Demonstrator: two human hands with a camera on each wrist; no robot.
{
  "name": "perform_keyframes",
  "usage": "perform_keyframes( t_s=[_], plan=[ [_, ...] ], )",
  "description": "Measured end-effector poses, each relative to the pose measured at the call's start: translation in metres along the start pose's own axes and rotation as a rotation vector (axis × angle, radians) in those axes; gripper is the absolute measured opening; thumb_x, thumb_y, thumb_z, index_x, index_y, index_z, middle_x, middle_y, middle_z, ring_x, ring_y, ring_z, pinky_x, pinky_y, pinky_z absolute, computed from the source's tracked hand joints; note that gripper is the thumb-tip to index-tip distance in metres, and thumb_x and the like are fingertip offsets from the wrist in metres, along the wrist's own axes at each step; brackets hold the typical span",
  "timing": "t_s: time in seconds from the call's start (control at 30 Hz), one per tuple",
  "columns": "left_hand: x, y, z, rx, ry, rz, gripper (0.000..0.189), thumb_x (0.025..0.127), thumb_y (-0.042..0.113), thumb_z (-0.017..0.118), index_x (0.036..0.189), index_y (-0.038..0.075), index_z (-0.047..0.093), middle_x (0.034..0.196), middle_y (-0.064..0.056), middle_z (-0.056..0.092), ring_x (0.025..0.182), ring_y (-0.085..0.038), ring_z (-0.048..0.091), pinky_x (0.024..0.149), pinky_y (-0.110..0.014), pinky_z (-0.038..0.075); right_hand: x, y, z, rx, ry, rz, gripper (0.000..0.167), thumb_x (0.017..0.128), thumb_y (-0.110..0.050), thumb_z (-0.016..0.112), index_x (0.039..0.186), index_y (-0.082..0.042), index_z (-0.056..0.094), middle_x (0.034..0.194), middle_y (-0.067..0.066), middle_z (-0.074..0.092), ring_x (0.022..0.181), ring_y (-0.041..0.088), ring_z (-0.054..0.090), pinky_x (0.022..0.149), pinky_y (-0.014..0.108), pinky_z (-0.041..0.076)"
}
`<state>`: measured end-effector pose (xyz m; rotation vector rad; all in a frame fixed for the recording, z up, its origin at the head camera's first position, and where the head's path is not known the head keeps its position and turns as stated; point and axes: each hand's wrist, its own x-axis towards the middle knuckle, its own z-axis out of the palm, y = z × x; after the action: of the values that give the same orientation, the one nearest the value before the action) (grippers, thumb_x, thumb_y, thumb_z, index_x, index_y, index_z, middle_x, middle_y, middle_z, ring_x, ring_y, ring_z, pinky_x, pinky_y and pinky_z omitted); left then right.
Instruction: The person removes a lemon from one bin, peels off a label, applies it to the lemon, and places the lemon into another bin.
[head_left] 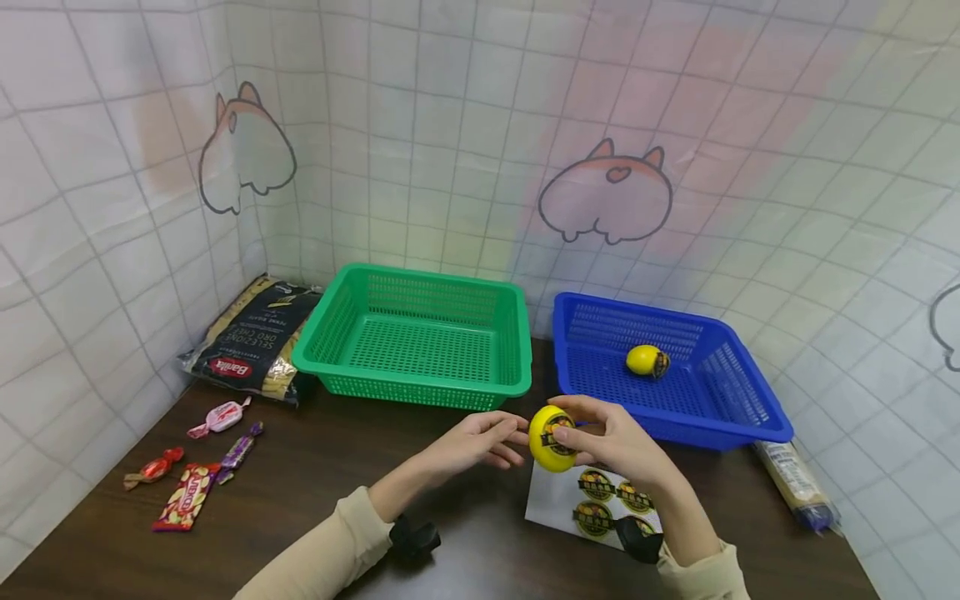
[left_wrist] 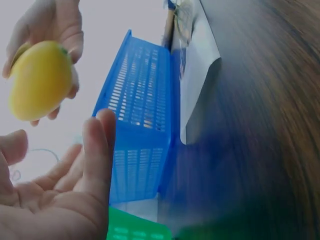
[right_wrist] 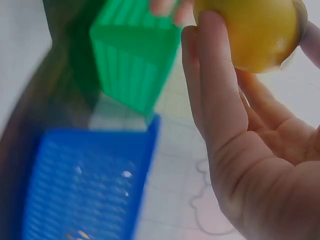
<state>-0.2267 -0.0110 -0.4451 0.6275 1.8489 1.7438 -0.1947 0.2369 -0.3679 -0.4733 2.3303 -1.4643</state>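
My right hand [head_left: 618, 442] holds a smooth yellow fruit [head_left: 546, 457] up over the table, with the thumb on its round black-and-gold sticker [head_left: 557, 428]. In the left wrist view, the yellow fruit [left_wrist: 42, 80] shows a plain side without the sticker. Just left of it, my left hand [head_left: 480, 442] has its fingers loosely extended and holds nothing. Below the right hand lies a white sheet of round stickers [head_left: 596, 485], partly covered by the wrist and its black strap. A second yellow fruit [head_left: 643, 360] with a sticker sits in the blue basket [head_left: 750, 367].
A green basket [head_left: 420, 375] stands beside the blue one. At its left leans a black bag of pasta [head_left: 251, 333]. Several wrapped sweets [head_left: 225, 417] and a red snack packet [head_left: 187, 497] lie on the left. A clear-wrapped package [head_left: 795, 483] lies at the right edge.
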Motion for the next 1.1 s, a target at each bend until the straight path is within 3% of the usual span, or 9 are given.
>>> perform_keyframes(
  t_s=[0.27, 0.5, 0.67, 1.1],
  plan=[
    [0.016, 0.001, 0.01, -0.044, 0.105, -0.052, 0.059, 0.102, 0.043, 0.052, 0.141, -0.002, 0.05, 0.133, -0.023, 0.063, 0.102, -0.018, 0.072, 0.096, -0.033, 0.057, -0.003, -0.021, -0.034, -0.129, 0.067, 0.008, 0.056, 0.098, -0.032, 0.062, 0.145, -0.006, 0.047, 0.135, 0.021, 0.061, 0.116, 0.029, 0.066, 0.08, 0.035, 0.062],
    [0.034, 0.002, 0.02, -0.083, 0.199, -0.024, 0.049, 0.101, 0.037, 0.056, 0.132, -0.001, 0.058, 0.127, -0.025, 0.066, 0.096, -0.012, 0.072, 0.093, -0.029, 0.058, -0.003, -0.035, -0.063, -0.214, 0.091, -0.016, 0.057, 0.098, -0.03, 0.062, 0.146, -0.002, 0.046, 0.133, 0.023, 0.06, 0.104, 0.008, 0.067, 0.079, 0.034, 0.062],
    [0.045, 0.006, 0.026, -0.099, 0.229, -0.021, 0.048, 0.102, 0.037, 0.055, 0.132, 0.0, 0.059, 0.129, -0.025, 0.064, 0.096, -0.011, 0.071, 0.095, -0.029, 0.057, 0.001, -0.044, -0.081, -0.252, 0.103, -0.015, 0.055, 0.098, -0.029, 0.062, 0.144, -0.003, 0.048, 0.13, 0.024, 0.062, 0.099, 0.0, 0.066, 0.078, 0.033, 0.062],
    [0.065, 0.008, 0.038, -0.119, 0.239, -0.014, 0.045, 0.103, 0.035, 0.054, 0.135, 0.003, 0.055, 0.126, -0.02, 0.066, 0.1, -0.017, 0.07, 0.095, -0.033, 0.058, 0.02, -0.055, -0.116, -0.32, 0.095, 0.021, 0.058, 0.099, -0.033, 0.061, 0.147, -0.003, 0.045, 0.136, 0.024, 0.058, 0.099, 0.002, 0.066, 0.082, 0.035, 0.062]
  ],
)
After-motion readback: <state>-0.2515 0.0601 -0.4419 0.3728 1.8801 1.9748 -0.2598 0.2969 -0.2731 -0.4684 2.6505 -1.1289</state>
